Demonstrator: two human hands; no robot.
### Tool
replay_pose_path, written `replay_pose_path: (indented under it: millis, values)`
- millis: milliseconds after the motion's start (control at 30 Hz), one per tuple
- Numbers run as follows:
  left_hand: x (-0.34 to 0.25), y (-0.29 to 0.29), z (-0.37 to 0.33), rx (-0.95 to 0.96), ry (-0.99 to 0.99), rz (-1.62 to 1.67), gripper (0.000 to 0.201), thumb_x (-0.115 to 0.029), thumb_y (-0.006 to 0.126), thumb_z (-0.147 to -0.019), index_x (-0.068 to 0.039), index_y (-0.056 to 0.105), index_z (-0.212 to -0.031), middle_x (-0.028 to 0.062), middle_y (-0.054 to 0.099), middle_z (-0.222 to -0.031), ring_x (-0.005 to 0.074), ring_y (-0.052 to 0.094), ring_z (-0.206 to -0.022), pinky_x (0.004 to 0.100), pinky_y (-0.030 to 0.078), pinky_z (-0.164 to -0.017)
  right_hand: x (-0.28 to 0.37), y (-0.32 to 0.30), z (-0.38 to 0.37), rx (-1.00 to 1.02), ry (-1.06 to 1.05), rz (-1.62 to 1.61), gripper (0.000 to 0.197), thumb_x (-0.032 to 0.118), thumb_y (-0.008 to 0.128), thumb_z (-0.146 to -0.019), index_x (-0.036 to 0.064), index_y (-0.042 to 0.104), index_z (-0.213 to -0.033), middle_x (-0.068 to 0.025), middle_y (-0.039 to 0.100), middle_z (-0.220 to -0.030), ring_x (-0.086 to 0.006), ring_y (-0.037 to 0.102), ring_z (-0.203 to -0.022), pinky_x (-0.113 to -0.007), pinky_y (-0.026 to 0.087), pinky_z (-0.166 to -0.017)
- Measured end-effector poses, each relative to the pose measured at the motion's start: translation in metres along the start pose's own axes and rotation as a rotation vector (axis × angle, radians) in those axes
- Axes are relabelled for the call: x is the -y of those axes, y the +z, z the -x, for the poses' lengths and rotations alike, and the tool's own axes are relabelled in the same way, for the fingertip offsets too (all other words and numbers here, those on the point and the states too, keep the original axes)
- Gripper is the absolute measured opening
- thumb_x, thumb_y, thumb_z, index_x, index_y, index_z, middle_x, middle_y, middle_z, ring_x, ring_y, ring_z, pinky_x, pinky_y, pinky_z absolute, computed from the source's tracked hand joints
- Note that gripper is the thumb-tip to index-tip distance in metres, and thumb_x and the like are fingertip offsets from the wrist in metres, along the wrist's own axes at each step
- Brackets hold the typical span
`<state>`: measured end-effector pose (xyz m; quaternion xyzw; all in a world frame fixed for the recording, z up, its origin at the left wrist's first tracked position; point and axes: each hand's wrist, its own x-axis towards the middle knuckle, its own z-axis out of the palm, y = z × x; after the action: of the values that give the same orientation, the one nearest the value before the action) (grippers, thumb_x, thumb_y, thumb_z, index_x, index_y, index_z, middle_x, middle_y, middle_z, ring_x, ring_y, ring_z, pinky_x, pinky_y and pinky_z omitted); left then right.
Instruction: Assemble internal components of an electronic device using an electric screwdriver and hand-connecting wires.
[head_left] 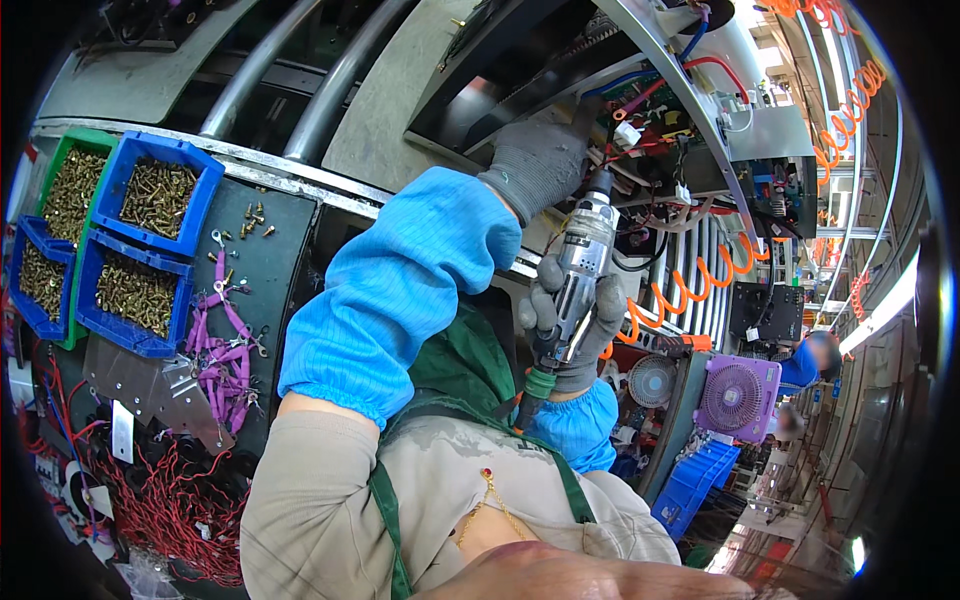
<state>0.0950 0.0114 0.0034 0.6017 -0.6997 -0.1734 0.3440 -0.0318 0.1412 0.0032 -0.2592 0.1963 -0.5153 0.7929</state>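
My right hand [590, 315], in a grey glove, is wrapped round a silver air screwdriver [583, 250] with a green end. Its chuck points up and away, into the open metal cabinet [660, 55]. My left hand [540, 165], also gloved in grey, reaches into that cabinet just left of the chuck. Its fingertips are hidden among the parts there, so I cannot tell what they touch. Close by lie red and blue cables [628, 80], a white connector [627, 135] and a green circuit board. Blue sleeves cover both forearms.
On the left bench, blue bins [165, 195] and a green bin [75, 190] hold brass-coloured screws. Beside them lie purple cables with ring terminals [225, 365] and a heap of red wires [180, 510]. An orange coiled hose [690, 290] hangs right. A purple fan [738, 397] stands farther right.
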Motion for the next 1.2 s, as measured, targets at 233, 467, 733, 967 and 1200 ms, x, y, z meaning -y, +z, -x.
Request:
replay_pose_path:
  millis: [233,467,733,967,1200]
  values:
    - [-0.003,0.009,-0.003,-0.026,0.021,0.008,0.077,-0.031,0.06,-0.08,-0.013,0.019,-0.142,0.0141,0.066,-0.081,0.029,0.066,-0.069,0.0439,0.051,-0.055,-0.002,0.009,-0.002,0.045,-0.001,-0.051,0.047,0.037,0.051,-0.089,0.0007,0.041,-0.118,-0.0185,0.056,-0.093,-0.0223,0.058,-0.054,-0.042,0.055,-0.057]
    - [0.002,0.019,-0.005,-0.046,0.025,0.042,0.076,-0.027,0.061,-0.079,-0.016,0.02,-0.143,0.015,0.066,-0.079,0.0299,0.066,-0.067,0.0441,0.05,-0.054,-0.002,0.02,-0.003,0.026,0.002,-0.077,0.05,0.037,0.051,-0.091,0.0033,0.036,-0.123,-0.0187,0.056,-0.093,-0.0234,0.059,-0.06,-0.041,0.054,-0.058]
    - [0.005,0.004,0.005,-0.045,-0.035,0.015,0.063,-0.023,0.06,-0.078,-0.016,0.036,-0.136,0.0142,0.067,-0.081,0.0294,0.066,-0.069,0.0427,0.052,-0.058,-0.004,0.017,-0.001,0.037,0.034,-0.031,0.054,0.043,0.051,-0.09,0.002,0.036,-0.123,-0.0173,0.054,-0.09,-0.0218,0.056,-0.058,-0.039,0.052,-0.057]
    - [-0.007,-0.022,0.006,0.11,0.044,-0.18,0.025,-0.023,0.054,-0.079,-0.008,0.066,-0.095,0.0124,0.067,-0.083,0.0288,0.066,-0.078,0.0416,0.052,-0.066,0.005,0.011,-0.004,-0.023,0.013,-0.024,0.046,0.042,0.053,-0.089,0.0045,0.047,-0.115,-0.0187,0.062,-0.089,-0.0247,0.057,-0.054,-0.039,0.054,-0.054]
    - [0.091,-0.158,0.108,0.047,-0.089,-0.515,0.022,-0.02,0.055,-0.08,-0.009,0.062,-0.097,0.0153,0.064,-0.077,0.0343,0.063,-0.074,0.0455,0.05,-0.062,0.015,-0.005,0.009,0.164,0.045,0.027,0.052,0.043,0.052,-0.09,0.0015,0.04,-0.119,-0.0154,0.055,-0.087,-0.0211,0.054,-0.059,-0.04,0.053,-0.061]
